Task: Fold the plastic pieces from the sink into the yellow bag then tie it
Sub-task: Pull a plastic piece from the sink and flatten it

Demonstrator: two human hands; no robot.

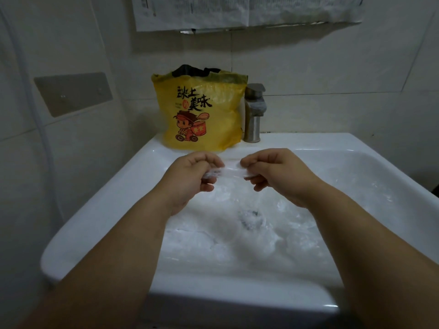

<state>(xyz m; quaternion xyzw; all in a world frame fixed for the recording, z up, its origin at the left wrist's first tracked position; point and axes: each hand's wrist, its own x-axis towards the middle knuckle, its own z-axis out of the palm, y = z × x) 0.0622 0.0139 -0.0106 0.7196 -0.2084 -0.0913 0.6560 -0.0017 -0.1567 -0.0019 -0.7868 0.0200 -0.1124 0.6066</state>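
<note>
A yellow bag (pixel 202 110) with a cartoon print stands open-topped on the sink's back ledge, with something black showing inside. Over the basin, my left hand (pixel 190 176) and my right hand (pixel 275 174) each pinch one end of a thin clear plastic piece (pixel 229 171) stretched between them. More crumpled clear plastic pieces (pixel 237 233) lie in the basin of the white sink (pixel 95 224), covering the drain.
A metal tap (pixel 254 112) stands right of the bag on the back ledge. A grey plate (pixel 73 96) is fixed to the tiled wall at left. Paper sheets (pixel 237 10) hang on the wall above.
</note>
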